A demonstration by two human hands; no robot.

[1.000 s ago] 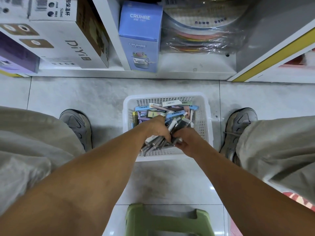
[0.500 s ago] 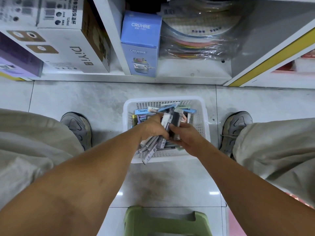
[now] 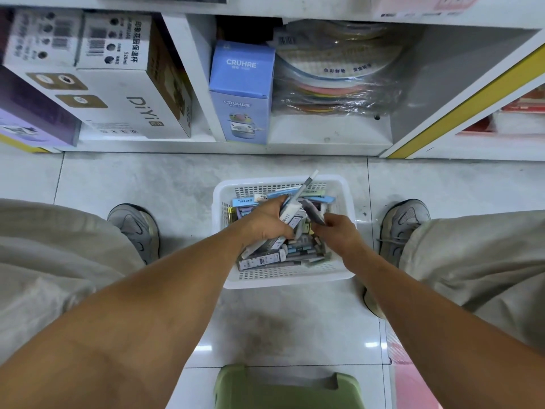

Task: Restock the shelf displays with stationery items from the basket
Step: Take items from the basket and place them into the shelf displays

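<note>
In the head view, a white basket (image 3: 339, 271) is seen on the tiled floor between the two shoes, at about 12 o'clock from the green stool (image 3: 287, 389). Above the basket, a bundle of packaged pens (image 3: 290, 215) is gripped by the left hand (image 3: 265, 221), its fingers curled round the middle of the bundle. A darker item (image 3: 314, 215), too blurred to be named, appears to be pinched by the right hand (image 3: 336, 231) just beside the bundle.

The step in hand is judged to be the gathering of stock for the shelf (image 3: 330, 134). It would be done well if the bundle were squared up, with the ends aligned and the grip kept near the middle, so that nothing slides out on the lift.

The bundle's long axis is laid from about 7 o'clock to 1 o'clock. One pale pen (image 3: 309, 181) is pushed out beyond the rest, its tip pointed at 1 o'clock past the basket's far rim. More stationery is left lying in the basket below.
</note>
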